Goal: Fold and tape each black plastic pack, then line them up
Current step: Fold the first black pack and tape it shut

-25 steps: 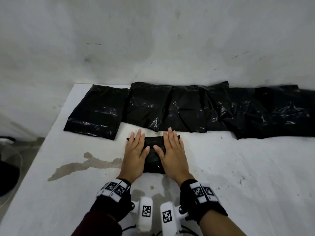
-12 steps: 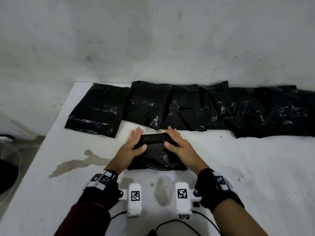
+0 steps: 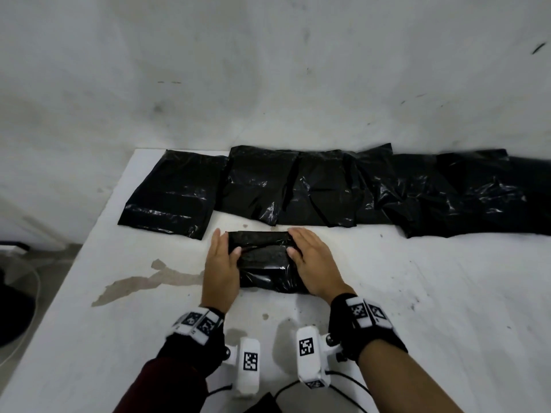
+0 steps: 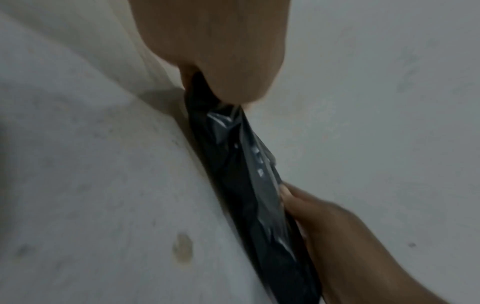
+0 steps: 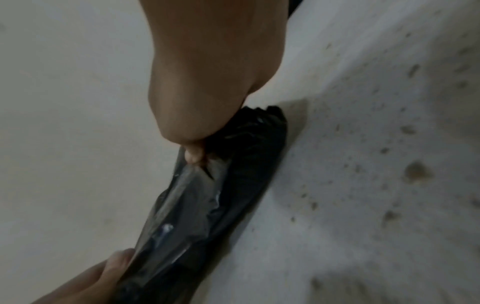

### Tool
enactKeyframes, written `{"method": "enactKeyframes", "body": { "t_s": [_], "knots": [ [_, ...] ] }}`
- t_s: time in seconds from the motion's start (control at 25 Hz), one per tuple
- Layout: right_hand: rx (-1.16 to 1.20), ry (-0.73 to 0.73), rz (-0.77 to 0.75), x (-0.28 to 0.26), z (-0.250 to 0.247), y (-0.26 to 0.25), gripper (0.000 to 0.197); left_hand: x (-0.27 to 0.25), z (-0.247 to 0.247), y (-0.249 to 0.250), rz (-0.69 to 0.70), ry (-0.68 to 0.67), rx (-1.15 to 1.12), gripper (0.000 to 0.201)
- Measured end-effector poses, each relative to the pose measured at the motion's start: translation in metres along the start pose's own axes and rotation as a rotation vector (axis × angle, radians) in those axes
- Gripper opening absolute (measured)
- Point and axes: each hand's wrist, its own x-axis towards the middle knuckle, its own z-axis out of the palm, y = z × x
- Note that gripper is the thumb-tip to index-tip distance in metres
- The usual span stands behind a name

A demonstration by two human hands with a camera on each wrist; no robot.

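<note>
A small folded black plastic pack (image 3: 264, 260) lies on the white table (image 3: 432, 293) in front of me. My left hand (image 3: 228, 247) holds its left end, fingers straight along the side and thumb over the top. My right hand (image 3: 293, 242) holds the right end the same way. In the left wrist view my left hand (image 4: 221, 51) pinches the pack (image 4: 246, 185). The right wrist view has my right hand (image 5: 207, 72) pressing a thumb tip into the loose plastic of the pack (image 5: 221, 205). A row of several black packs (image 3: 313, 189) lies behind, against the wall.
The leftmost pack (image 3: 176, 192) of the row lies near the table's left edge. A brown stain (image 3: 149, 281) marks the table left of my hands. A dark object (image 3: 12, 317) sits on the floor beyond that edge. Cables (image 3: 343, 391) trail by my wrists.
My hands have slid apart from pressing flat on top of the pack to its two ends. The pack now shows between them, wider, with a fold across its top.
</note>
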Motion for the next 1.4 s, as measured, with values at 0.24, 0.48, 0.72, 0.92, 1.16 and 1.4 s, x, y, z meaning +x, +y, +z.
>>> {"method": "enactKeyframes", "body": {
  "t_s": [0.24, 0.48, 0.72, 0.92, 1.16, 1.4],
  "knots": [
    [0.028, -0.115, 0.227, -0.026, -0.021, -0.026, 0.039, -0.030, 0.013, 0.013, 0.054, -0.032, 0.050, 0.049],
    [0.034, 0.177, 0.217, -0.021, -0.014, -0.033, 0.036, -0.028, -0.002, 0.015, 0.065, -0.225, 0.243, 0.058],
    [0.133, 0.009, 0.117, -0.019, 0.011, -0.023, 0.060, -0.014, -0.016, 0.012, 0.093, -0.276, 0.626, 0.049],
    [0.294, 0.114, 0.155, -0.024, 0.027, -0.011, 0.046, -0.035, 0.000, -0.025, 0.128, -0.127, 0.154, 0.060],
    [0.397, 0.132, 0.191, -0.019, 0.023, -0.010, 0.035, -0.034, 0.003, -0.029, 0.041, 0.052, 0.012, 0.050],
    [0.463, 0.153, 0.296, -0.013, 0.019, -0.015, 0.043, -0.040, -0.003, -0.017, -0.169, -0.009, 0.103, 0.060]
  ]
}}
